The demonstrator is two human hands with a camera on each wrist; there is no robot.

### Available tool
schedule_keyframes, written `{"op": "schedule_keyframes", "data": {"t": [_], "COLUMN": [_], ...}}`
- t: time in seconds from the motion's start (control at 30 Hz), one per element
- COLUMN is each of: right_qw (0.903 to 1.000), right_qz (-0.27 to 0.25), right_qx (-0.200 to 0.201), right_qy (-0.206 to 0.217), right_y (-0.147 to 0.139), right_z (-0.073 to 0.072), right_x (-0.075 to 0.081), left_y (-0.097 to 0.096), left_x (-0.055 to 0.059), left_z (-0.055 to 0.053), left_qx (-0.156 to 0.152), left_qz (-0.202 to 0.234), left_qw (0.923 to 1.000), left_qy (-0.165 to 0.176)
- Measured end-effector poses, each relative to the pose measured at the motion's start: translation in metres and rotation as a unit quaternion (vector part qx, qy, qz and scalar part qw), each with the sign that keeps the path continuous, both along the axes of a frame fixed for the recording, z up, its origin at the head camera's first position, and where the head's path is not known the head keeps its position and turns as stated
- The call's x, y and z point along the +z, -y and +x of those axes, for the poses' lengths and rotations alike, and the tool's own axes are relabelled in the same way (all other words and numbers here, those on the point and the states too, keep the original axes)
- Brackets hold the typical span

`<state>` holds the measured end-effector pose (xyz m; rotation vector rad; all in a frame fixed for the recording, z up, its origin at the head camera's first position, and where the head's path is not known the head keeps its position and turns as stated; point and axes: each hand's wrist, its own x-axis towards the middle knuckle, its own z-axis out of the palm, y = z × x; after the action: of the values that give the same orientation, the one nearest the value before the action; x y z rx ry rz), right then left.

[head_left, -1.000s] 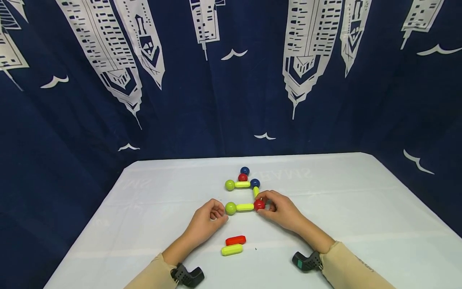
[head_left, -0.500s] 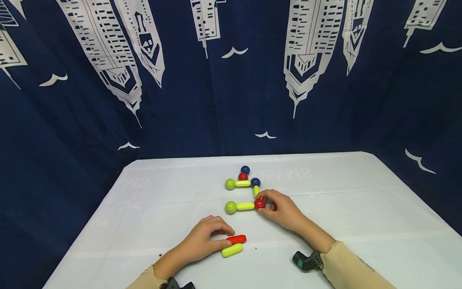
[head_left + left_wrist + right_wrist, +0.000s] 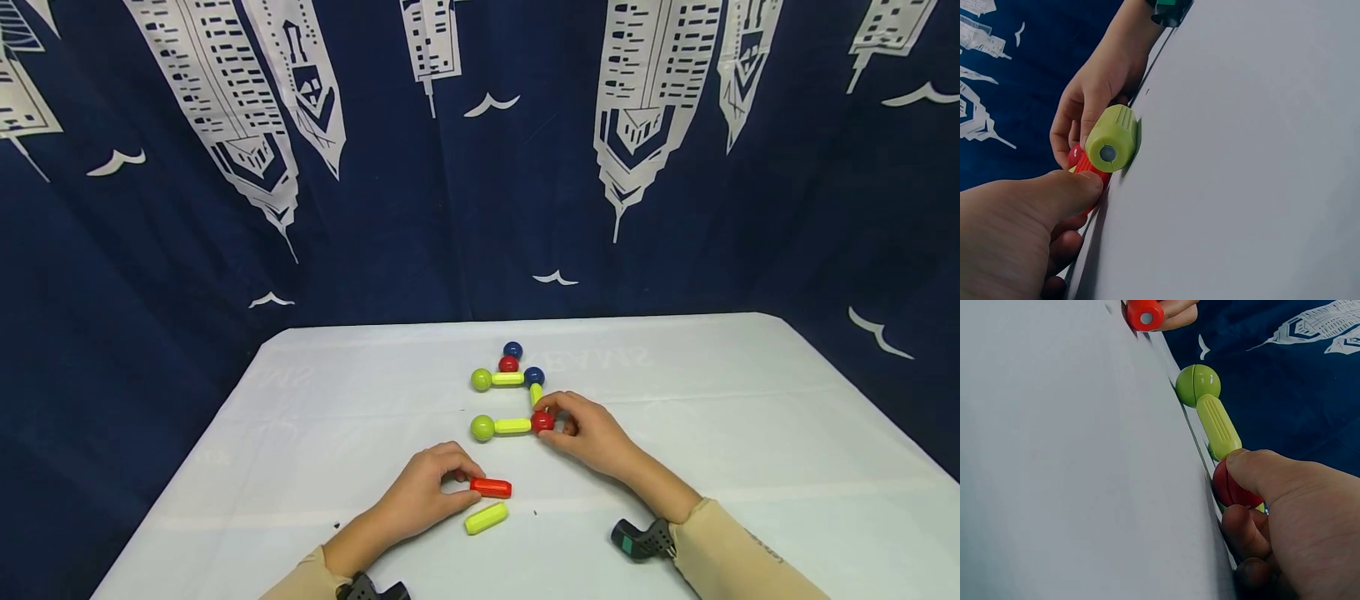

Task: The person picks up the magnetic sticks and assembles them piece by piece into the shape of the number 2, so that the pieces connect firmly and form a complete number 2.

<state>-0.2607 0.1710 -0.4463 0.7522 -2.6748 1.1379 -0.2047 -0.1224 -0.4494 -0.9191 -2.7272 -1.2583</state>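
My left hand (image 3: 432, 493) pinches a red magnetic rod (image 3: 492, 487) by its left end, thumb in front. Just below it on the table lies a loose yellow-green rod (image 3: 486, 518), whose metal end faces the left wrist view. My right hand (image 3: 588, 433) grips a red ball (image 3: 1233, 486) between thumb and fingers. That ball joins a yellow-green rod (image 3: 1218, 427) ending in a green ball (image 3: 1198, 385). From it another short rod (image 3: 536, 394) runs back to a blue ball (image 3: 534, 377), which joins a further rod (image 3: 507, 378) and a second green ball (image 3: 482, 379).
Behind the joined pieces sit another red ball (image 3: 508, 364) and a blue ball (image 3: 513, 350), close together. A white cloth covers the table (image 3: 712, 400). A dark blue curtain (image 3: 465, 208) with white building prints hangs behind it.
My left hand has moved from beside the near green ball down to the red rod, gripped it and turned it slightly away from the yellow-green rod. The right hand keeps its hold.
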Motion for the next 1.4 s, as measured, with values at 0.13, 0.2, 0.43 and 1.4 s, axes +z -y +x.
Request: {"op": "schedule_keyframes", "data": {"t": [0.13, 0.2, 0.43, 1.4], "right_qw": [1.0000, 1.0000, 0.9999, 1.0000], "right_qz": [-0.001, -0.003, -0.010, -0.002], "right_qx": [0.001, 0.001, 0.003, 0.003], "right_qy": [0.002, 0.002, -0.009, 0.005], "right_y": [-0.0007, -0.0005, -0.0005, -0.0007], "right_z": [-0.0006, -0.0006, 0.0003, 0.0000], "right_x": [0.0000, 0.0002, -0.0004, -0.0007], "left_y": [-0.0013, -0.0018, -0.0017, -0.0017], "left_x": [-0.0013, -0.0017, -0.0031, -0.0021], "left_z": [0.0001, 0.0000, -0.0014, -0.0041], "left_qx": [0.016, 0.025, 0.095, 0.166], "left_qz": [0.015, 0.025, 0.064, 0.065], "left_qw": [0.9997, 0.9992, 0.9924, 0.9829], "left_qy": [-0.013, -0.021, -0.045, -0.047]}}
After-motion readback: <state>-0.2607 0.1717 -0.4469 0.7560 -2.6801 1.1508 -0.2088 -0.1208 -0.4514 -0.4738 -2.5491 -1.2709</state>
